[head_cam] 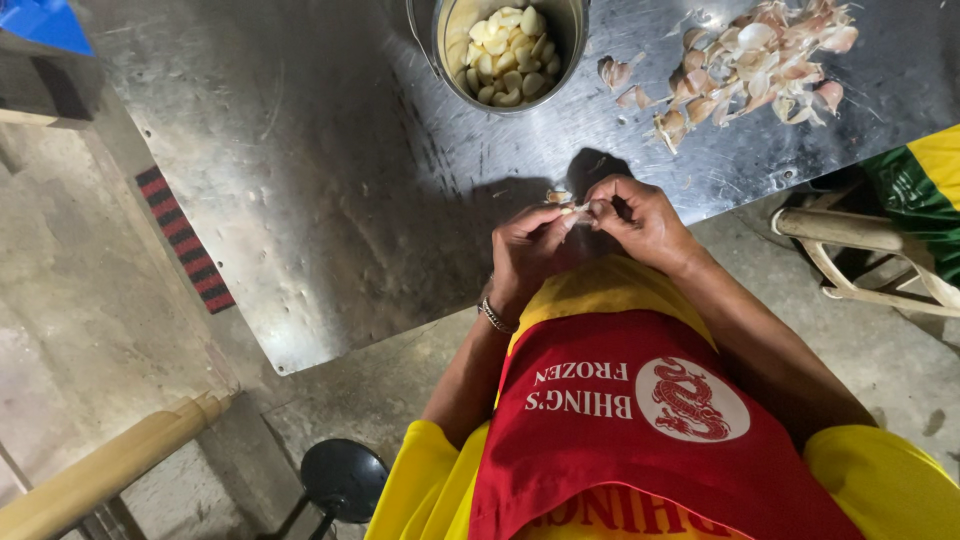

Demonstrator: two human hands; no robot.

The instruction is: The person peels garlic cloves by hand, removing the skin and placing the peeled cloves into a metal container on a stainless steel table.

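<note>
At table (330,200) edge, above my lap | both hands pinched clove (578,209): left hand (530,250), right hand (640,220) | judged light, hard, skin papery and slippery | gripped ends by fingertips (568,218)

Your left hand (530,250) and right hand (640,220) meet over the edge of the steel bench (300,200), pinching a garlic clove (578,208) between the fingertips. Metal pot (570,40) of peeled cloves sits up top, pile of skins (750,60) beside it.
</note>
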